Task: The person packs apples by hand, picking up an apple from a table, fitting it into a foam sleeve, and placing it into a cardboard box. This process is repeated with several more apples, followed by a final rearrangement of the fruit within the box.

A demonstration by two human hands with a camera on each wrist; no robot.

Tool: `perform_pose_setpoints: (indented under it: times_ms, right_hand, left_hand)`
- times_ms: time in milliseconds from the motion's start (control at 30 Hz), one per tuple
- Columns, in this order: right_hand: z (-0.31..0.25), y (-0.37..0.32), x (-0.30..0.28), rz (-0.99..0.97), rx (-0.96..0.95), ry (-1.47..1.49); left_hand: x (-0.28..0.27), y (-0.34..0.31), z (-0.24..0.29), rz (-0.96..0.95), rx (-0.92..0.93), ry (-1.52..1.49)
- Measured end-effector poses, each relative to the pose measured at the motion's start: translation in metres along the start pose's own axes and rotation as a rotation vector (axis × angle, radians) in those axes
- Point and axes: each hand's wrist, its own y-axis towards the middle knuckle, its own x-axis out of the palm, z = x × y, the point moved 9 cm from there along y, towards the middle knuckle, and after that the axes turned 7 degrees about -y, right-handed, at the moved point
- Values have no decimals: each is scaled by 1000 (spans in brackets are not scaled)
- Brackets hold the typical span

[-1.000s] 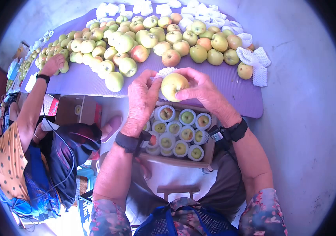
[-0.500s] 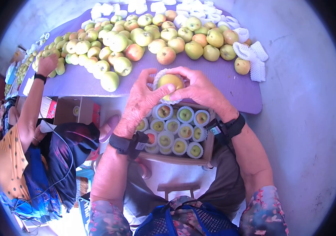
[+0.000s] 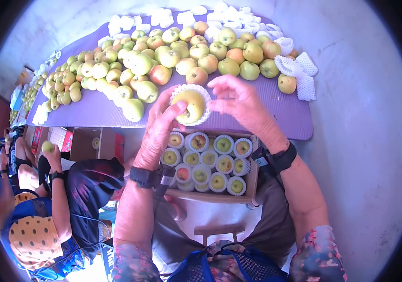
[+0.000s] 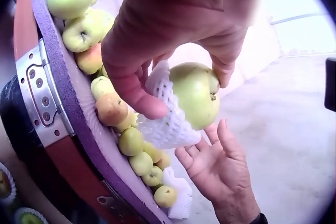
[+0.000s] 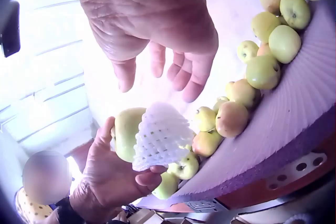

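A yellow-green apple (image 3: 189,107) is partly inside a white foam net sleeve (image 4: 170,121), above the front edge of the table. My left hand (image 3: 159,117) grips both, with the thumb on the apple and the fingers on the net. Its bare end faces out of the sleeve in the left wrist view. To the right of it, my right hand (image 3: 244,101) is held apart from the apple, fingers loosely bent and nothing in them. Below the hands stands a carton (image 3: 252,185) packed with sleeved apples (image 3: 201,175).
Many loose apples (image 3: 140,63) cover the purple mat (image 3: 281,113) on the table. More foam nets (image 3: 299,70) lie at its right end and along the back. At left sits another person (image 3: 36,235), holding an apple (image 3: 47,146). A wooden stool (image 3: 217,230) is between my legs.
The apple and its foam net shifted left in my left hand. My right hand let go and drew away to the right. The person at left brought an apple back from the table.
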Motion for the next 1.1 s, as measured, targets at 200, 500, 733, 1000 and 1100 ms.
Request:
perform_pose_setpoints:
  times_ms: [200,500,733,1000,1100]
  right_hand:
    - [17,7,8,-83,-38,115]
    - [23,5,4,-38,10,56]
    - [2,-3,12,84,-85,-196]
    - [17,-4,29,91,-131,-101]
    - [22,-1,29,82,-117,85]
  left_hand:
    - [10,2,-3,-110,-28,-60]
    - [10,-2,4,-23,2,149]
    - [11,-5,0,158,24,188]
    - [3,0,-10,175,45,81]
    - [1,-1,-13,177,31,21]
